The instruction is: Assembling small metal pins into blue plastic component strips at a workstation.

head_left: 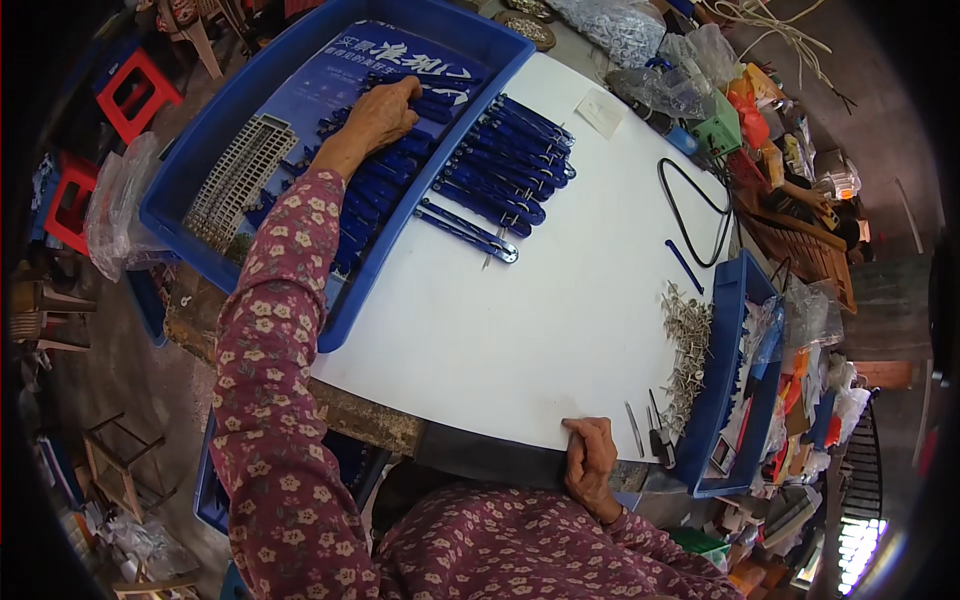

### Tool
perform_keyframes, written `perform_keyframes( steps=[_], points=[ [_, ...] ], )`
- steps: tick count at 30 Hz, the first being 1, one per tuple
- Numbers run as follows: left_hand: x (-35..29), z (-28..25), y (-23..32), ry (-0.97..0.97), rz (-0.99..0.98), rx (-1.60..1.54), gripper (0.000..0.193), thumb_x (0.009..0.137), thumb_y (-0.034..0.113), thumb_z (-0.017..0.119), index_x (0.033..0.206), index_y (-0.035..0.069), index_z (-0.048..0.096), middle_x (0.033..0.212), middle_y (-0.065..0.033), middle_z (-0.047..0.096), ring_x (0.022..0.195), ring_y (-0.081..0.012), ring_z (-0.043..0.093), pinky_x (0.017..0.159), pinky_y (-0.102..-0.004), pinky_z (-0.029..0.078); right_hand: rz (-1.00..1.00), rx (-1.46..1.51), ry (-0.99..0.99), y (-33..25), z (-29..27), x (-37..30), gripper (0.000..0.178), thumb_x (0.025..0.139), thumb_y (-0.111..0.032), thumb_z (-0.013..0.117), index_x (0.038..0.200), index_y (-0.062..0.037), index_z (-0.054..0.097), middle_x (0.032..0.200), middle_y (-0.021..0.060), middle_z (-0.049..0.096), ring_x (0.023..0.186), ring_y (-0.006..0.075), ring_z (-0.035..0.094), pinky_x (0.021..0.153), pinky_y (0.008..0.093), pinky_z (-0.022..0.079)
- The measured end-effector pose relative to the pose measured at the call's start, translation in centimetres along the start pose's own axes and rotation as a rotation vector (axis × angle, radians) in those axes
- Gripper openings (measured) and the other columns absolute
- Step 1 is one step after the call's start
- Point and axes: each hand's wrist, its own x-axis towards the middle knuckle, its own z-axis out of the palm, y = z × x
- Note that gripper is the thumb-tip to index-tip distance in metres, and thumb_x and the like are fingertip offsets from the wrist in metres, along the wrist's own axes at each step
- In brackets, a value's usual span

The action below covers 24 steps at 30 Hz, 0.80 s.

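My left hand (380, 118) reaches into the large blue tray (165, 195), its fingers bent down together onto slim dark blue strips (365, 215). Whether one of the strips is pinched there is hidden by the hand. Beside the tray's near wall, more blue strips (510, 160) with rounded ends and thin metal pins lie in a row on the white board (480, 340). My right hand (592, 462) rests at the board's front edge, fingers curled with nothing visible in them. Close to its right lie tweezers (635, 428) and a dark-handled pointed tool (658, 440).
Small metal pins (685, 350) are heaped at the board's right side, against a narrow blue bin (715, 440). A single blue strip (684, 266) and a black loop of cord (690, 210) lie farther back. Red stools (138, 95) stand left; bags and boxes crowd the right.
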Motion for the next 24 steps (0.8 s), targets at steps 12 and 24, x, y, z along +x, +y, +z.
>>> perform_keyframes(
  steps=[12, 24],
  points=[
    [-0.22, -0.19, 0.49, -0.043, -0.021, 0.039, 0.027, 0.08, 0.01, 0.052, 0.106, 0.002, 0.05, 0.096, -0.0188, 0.059, 0.093, -0.0321, 0.056, 0.082, -0.0384, 0.042, -0.04, -0.006, 0.028, 0.11, -0.01, 0.25, 0.033, 0.064, 0.007, 0.051, 0.096, 0.0007, 0.059, 0.067, 0.0083, 0.05, 0.06, 0.0209, 0.051, 0.053, 0.0284, 0.04],
    [-0.29, -0.19, 0.51, -0.014, 0.025, 0.061, 0.025, 0.078, 0.007, 0.056, 0.101, 0.001, 0.049, 0.096, -0.0181, 0.059, 0.093, -0.033, 0.056, 0.081, -0.0397, 0.044, -0.047, 0.009, 0.055, 0.33, 0.25, 0.07, 0.031, 0.065, 0.006, 0.051, 0.095, 0.0013, 0.059, 0.072, 0.0095, 0.052, 0.059, 0.0204, 0.051, 0.052, 0.0277, 0.04]
  ],
)
